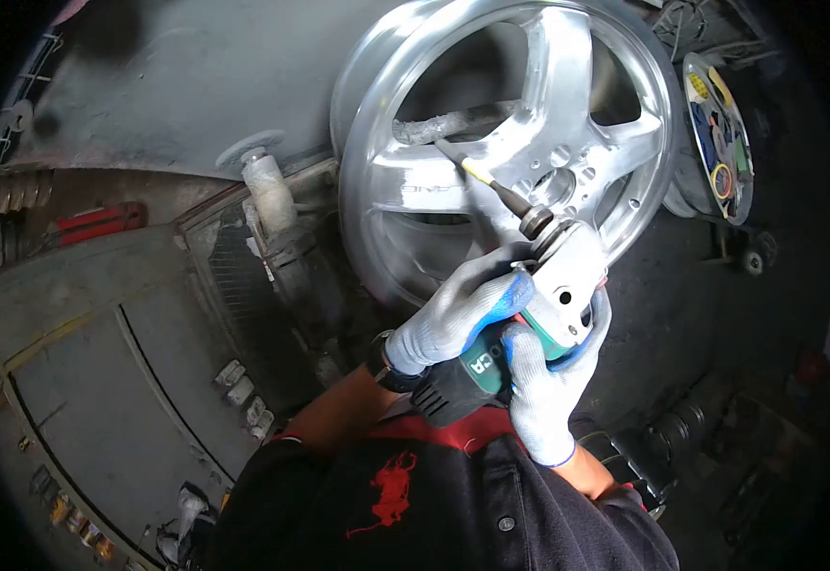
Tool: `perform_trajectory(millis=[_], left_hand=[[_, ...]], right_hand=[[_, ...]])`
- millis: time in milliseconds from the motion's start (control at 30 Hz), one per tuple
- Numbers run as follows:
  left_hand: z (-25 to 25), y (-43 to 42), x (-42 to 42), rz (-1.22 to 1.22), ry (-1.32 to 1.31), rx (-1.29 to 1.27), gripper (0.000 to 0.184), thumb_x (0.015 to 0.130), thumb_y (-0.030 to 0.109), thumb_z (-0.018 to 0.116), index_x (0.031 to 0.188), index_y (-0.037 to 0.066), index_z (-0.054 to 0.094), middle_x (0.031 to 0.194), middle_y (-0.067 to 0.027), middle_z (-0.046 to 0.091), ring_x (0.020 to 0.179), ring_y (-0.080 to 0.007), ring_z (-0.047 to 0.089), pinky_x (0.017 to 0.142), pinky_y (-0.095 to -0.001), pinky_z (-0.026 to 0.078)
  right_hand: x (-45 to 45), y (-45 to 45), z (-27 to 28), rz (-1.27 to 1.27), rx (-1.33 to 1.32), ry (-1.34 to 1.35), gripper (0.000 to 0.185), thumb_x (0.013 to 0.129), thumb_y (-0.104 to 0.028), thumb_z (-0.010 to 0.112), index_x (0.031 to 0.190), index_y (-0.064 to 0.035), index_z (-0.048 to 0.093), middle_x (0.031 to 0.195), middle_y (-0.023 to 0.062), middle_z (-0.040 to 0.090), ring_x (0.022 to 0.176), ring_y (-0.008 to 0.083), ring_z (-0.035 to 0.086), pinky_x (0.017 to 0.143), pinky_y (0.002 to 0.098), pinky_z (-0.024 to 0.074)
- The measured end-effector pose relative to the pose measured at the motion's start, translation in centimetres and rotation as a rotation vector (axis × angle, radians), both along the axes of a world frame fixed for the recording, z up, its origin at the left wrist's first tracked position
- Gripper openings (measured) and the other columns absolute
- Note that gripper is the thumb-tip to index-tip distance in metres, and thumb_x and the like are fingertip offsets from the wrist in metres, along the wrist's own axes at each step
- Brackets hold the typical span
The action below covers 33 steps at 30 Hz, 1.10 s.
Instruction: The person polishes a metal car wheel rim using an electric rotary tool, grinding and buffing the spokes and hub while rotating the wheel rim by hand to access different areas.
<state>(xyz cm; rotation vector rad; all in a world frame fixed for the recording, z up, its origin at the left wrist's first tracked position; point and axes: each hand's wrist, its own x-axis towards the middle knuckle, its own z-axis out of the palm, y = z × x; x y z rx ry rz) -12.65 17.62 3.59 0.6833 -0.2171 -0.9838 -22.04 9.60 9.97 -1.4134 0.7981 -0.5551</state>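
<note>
Both my hands wear white knit gloves with blue palms and are wrapped round an angle grinder (477,366) with a green and black body and a pale head. My left hand (448,319) holds it from the left side, and a watch sits on that wrist. Lower on the right, my right hand (548,385) grips the same body. From the grinder's head a tapered bit with a yellow band (479,173) points up and left, in front of a silver alloy wheel (420,186). Whether the tip touches the wheel, I cannot tell. The grinder partly hides the wheel's lower spokes.
Left of the wheel stands a machine with a pale cylinder (270,195) and a disc. A round tray (746,186) of small coloured items is at upper right. A red object (96,226) lies far left. Several small blocks (241,388) rest at lower left.
</note>
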Motion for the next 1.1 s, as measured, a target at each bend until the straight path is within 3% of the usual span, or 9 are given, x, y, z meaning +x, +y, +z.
perform_trajectory(millis=[233, 567, 700, 1100], left_hand=[[0.1, 2.0, 0.1, 0.029, -0.049, 0.053, 0.051, 0.104, 0.015, 0.044, 0.148, -0.007, 0.03, 0.139, -0.0141, 0.051, 0.127, -0.0165, 0.048, 0.11, -0.0315, 0.036], [-0.1, -2.3, -0.2, -0.041, -0.017, 0.038, 0.048, 0.102, 0.021, 0.05, 0.141, -0.007, 0.041, 0.127, -0.0098, 0.057, 0.116, -0.0125, 0.053, 0.102, -0.027, 0.041], [-1.3, -3.1, -0.2, -0.077, -0.033, 0.029, 0.049, 0.102, 0.021, 0.05, 0.141, -0.007, 0.041, 0.129, -0.0109, 0.057, 0.118, -0.0134, 0.053, 0.102, -0.0282, 0.042], [0.1, 0.2, -0.1, 0.024, -0.014, 0.015, 0.051, 0.103, 0.021, 0.048, 0.145, -0.006, 0.035, 0.133, -0.0102, 0.055, 0.122, -0.0131, 0.05, 0.106, -0.0287, 0.038]], right_hand=[[0.7, 0.7, 0.6, 0.103, 0.143, -0.074, 0.099, 0.069, 0.003, 0.081, 0.147, -0.0009, 0.021, 0.127, 0.0169, 0.052, 0.114, 0.0235, 0.058, 0.095, 0.0372, 0.0504], [0.2, -1.3, 0.9, -0.05, 0.008, 0.026, 0.094, 0.072, 0.001, 0.08, 0.146, 0.0032, 0.023, 0.126, 0.0175, 0.053, 0.111, 0.021, 0.059, 0.095, 0.0346, 0.0494], [-0.2, -1.7, 0.4, -0.088, 0.021, 0.031, 0.094, 0.072, -0.001, 0.082, 0.147, 0.0021, 0.024, 0.127, 0.0175, 0.053, 0.112, 0.0211, 0.058, 0.095, 0.0344, 0.0493], [0.3, -0.2, 0.5, 0.071, 0.063, -0.034, 0.097, 0.072, 0.003, 0.081, 0.148, 0.0009, 0.021, 0.127, 0.017, 0.052, 0.112, 0.0217, 0.058, 0.095, 0.0359, 0.0494]])
